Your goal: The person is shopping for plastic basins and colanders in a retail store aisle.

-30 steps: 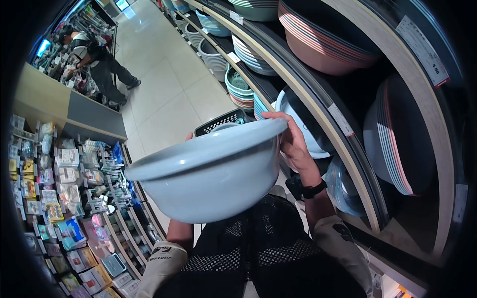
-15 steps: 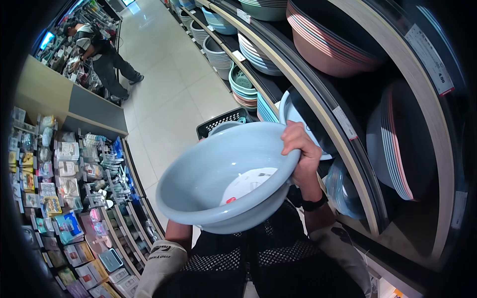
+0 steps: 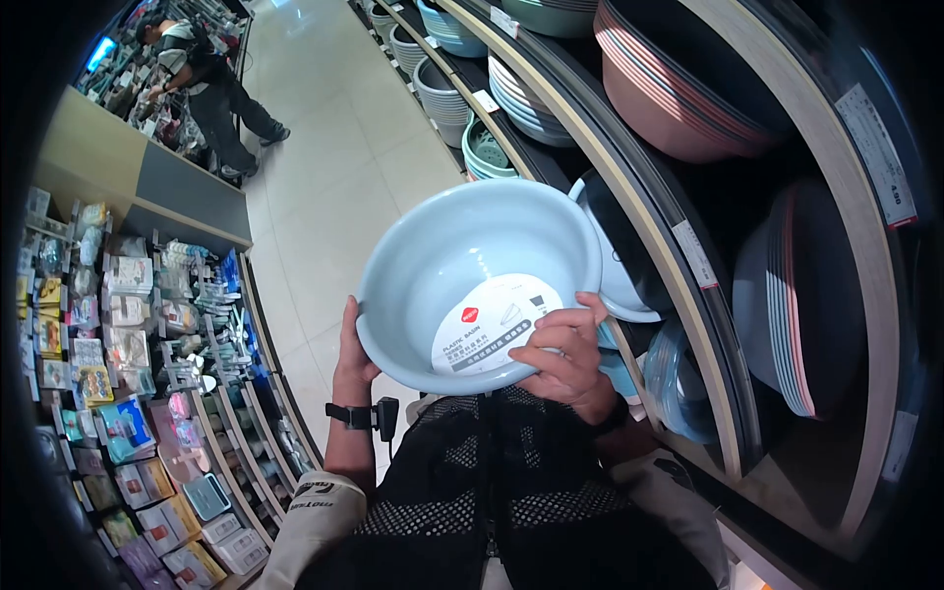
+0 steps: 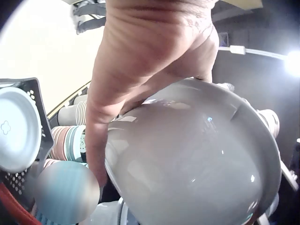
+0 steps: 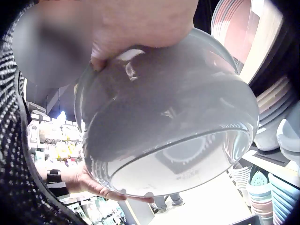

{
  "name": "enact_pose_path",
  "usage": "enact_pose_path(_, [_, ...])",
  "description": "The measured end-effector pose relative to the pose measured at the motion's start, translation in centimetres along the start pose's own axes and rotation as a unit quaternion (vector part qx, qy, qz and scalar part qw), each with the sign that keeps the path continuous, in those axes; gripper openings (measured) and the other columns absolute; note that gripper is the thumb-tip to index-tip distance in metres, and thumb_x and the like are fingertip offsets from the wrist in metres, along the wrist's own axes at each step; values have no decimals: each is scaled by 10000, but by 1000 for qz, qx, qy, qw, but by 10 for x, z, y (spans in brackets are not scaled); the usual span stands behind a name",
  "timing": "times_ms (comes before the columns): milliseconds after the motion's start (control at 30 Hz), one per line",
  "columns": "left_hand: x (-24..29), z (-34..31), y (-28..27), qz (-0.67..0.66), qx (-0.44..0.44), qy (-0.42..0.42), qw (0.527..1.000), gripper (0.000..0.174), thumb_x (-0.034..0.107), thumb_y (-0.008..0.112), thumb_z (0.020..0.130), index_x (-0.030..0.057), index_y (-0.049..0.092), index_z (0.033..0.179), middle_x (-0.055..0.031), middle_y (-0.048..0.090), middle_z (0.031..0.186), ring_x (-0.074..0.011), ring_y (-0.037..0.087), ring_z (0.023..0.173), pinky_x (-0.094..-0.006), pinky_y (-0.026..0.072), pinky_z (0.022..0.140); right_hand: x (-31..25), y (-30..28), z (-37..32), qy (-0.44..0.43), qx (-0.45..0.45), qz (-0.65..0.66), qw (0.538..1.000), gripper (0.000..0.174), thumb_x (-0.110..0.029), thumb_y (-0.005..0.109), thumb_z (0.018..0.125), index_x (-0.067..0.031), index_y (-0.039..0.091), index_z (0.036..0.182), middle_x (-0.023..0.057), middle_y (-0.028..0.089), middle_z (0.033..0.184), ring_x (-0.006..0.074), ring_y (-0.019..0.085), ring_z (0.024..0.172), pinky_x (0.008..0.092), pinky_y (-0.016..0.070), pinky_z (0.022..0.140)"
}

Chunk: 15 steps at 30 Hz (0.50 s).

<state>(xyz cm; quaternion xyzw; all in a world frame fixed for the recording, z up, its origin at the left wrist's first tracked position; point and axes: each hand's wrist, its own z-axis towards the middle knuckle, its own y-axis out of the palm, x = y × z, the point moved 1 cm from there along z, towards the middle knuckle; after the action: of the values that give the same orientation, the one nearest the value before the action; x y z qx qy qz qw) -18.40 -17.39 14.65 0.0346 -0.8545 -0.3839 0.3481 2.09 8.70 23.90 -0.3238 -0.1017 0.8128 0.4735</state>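
A light blue plastic basin (image 3: 472,231) is tilted in front of the torso, its inside facing up in the head view. A round white label (image 3: 482,324) with a red mark and printed text lies on its inner bottom. My right hand (image 3: 568,362) grips the near right rim, fingers curled over it onto the label's edge. On the other side, my left hand (image 3: 354,344) holds the basin, thumb along the outer rim. In the right wrist view, the fingers of that left hand (image 5: 91,185) reach along the glossy underside.
Shelves of stacked basins (image 3: 669,84) and buckets (image 3: 442,98) line the right side. Packaged goods (image 3: 128,285) hang on the left. Farther up the aisle, a person (image 3: 211,88) stands at a display. A dark basket (image 4: 44,112) holds a pale blue round item (image 4: 18,129).
The basin has turned from side-on to show its inside and label, and moved up and right. My left hand has come into view at its left side; the right hand has shifted down the rim.
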Motion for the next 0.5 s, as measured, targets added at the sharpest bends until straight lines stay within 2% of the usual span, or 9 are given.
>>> enact_pose_path(100, [7, 6, -33, -1, -24, 6, 1000, 591, 372, 580, 930, -32, 525, 1358, -214, 647, 1255, -315, 679, 1088, -439, 583, 920, -3, 2, -3, 1, -58, 27, 998, 397, -278, 856, 587, -203, 765, 966, -49, 625, 942, 209, 577, 1023, 532, 276, 1095])
enact_pose_path(200, [15, 6, -51, 12, -30, 17, 999, 604, 277, 639, 844, -58, 528, 1334, -224, 654, 1223, -316, 684, 1071, -431, 587, 913, -5, -4, 7, 64, -147, 77, 984, 427, -230, 783, 601, -163, 766, 1023, 56, 642, 1154, 253, 542, 1192, 556, 230, 1137])
enact_pose_path(267, [17, 6, -50, 28, -17, 31, 999, 623, 242, 657, 807, -66, 521, 1331, -226, 646, 1222, -316, 679, 1075, -425, 589, 908, 7, -7, 4, 172, -95, 133, 972, 562, -218, 740, 589, -95, 740, 1137, 228, 538, 1374, 323, 439, 1352, 569, 208, 1165])
enact_pose_path(300, [19, 3, -38, 57, 11, 73, 996, 628, 232, 646, 781, -79, 530, 1314, -224, 665, 1168, -328, 695, 1005, -425, 600, 872, 17, -5, -3, 187, -81, 114, 972, 675, -197, 729, 676, -22, 620, 1319, 303, 432, 1466, 349, 371, 1414, 557, 245, 1168])
enact_pose_path(333, [21, 1, -32, 86, 39, 114, 989, 633, 222, 635, 754, -91, 539, 1296, -221, 683, 1115, -340, 710, 934, -425, 611, 836, 22, 3, -7, 187, -83, 116, 972, 675, -197, 729, 676, -22, 620, 1319, 303, 432, 1466, 349, 371, 1414, 557, 245, 1168])
enact_pose_path(400, [24, 3, -43, 81, 44, 120, 989, 659, 184, 623, 727, -76, 512, 1322, -208, 650, 1161, -324, 680, 993, -414, 587, 877, 38, 21, -21, 426, 8, 162, 890, 716, -179, 709, 791, 22, 474, 1437, 275, 433, 1478, 358, 389, 1402, 513, 288, 1161])
enact_pose_path(433, [25, 4, -48, 76, 47, 125, 988, 692, 147, 612, 700, -61, 485, 1348, -195, 617, 1208, -309, 650, 1052, -403, 563, 917, 56, 33, -42, 483, -14, 246, 840, 703, -170, 693, 874, 41, 392, 1473, 251, 479, 1452, 326, 469, 1344, 440, 340, 1139])
enact_pose_path(467, [27, 4, -49, 76, 47, 124, 988, 692, 147, 612, 700, -61, 485, 1348, -195, 617, 1208, -309, 650, 1052, -403, 563, 917, 63, 38, -47, 483, -14, 246, 840, 703, -170, 693, 874, 41, 392, 1473, 251, 479, 1452, 326, 469, 1344, 440, 340, 1139])
enact_pose_path(500, [29, 4, -49, 65, 58, 136, 987, 701, 128, 592, 682, -58, 486, 1350, -190, 620, 1203, -307, 647, 1050, -403, 556, 922, 68, 43, -49, 533, -26, 342, 774, 665, -178, 705, 877, 47, 432, 1440, 235, 536, 1394, 300, 527, 1282, 406, 379, 1104])
